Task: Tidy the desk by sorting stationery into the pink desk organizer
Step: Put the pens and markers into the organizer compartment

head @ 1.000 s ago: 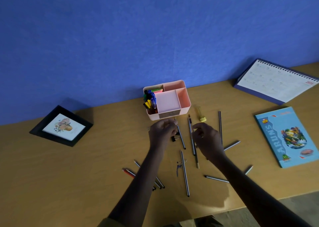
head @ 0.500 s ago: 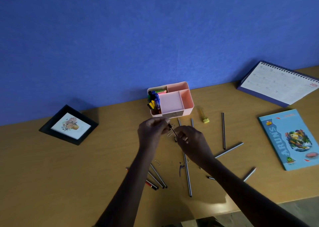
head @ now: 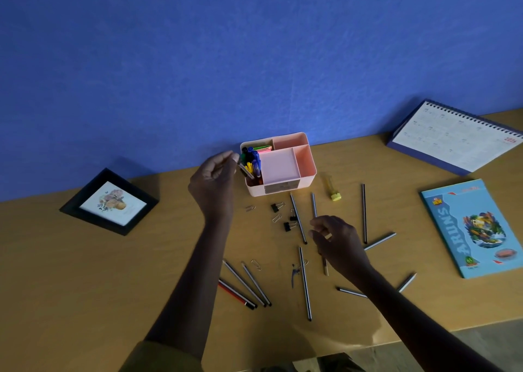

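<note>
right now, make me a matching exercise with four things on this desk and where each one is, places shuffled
1 picture frame
2 calendar
3 notebook
4 left hand

a against the wall, far right
b pinching a pencil at the pink organizer
c far left of the desk
d right side, nearer than the calendar

Pairs: 1-c, 2-a, 3-d, 4-b

left hand (head: 213,173) raised, fingertip grip pinching pencil (head: 246,171) | right hand (head: 336,240) lower, fingers loosely curled, idle
</note>
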Demonstrator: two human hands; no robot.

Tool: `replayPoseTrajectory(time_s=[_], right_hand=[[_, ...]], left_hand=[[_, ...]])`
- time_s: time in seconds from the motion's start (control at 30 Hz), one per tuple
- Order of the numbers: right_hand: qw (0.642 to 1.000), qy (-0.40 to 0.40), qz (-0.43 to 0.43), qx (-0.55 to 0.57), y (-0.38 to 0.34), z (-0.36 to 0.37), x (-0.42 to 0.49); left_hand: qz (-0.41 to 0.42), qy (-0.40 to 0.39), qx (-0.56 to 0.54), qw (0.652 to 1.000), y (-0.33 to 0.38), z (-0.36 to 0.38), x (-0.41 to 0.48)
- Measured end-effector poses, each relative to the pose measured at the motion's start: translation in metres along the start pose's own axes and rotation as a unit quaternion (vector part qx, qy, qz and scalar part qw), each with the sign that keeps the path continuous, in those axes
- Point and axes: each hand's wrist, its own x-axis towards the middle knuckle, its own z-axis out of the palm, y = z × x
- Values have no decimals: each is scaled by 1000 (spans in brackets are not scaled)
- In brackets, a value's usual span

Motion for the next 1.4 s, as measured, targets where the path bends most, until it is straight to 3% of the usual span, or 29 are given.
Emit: replayPoseTrajectory(time_s=[0.37,1.1,1.4], right_hand=[[1000,-11,20,-17,18,3,-10],[997,-2,72,-4,43,3,-8],[991,64,115,-26,62,-2,42]], left_hand=[[-16,-21,70,997,-43,12,5],[-84,-9,140,986,-56,9,-18],[-183,-29,122,975,-74,0,-77]])
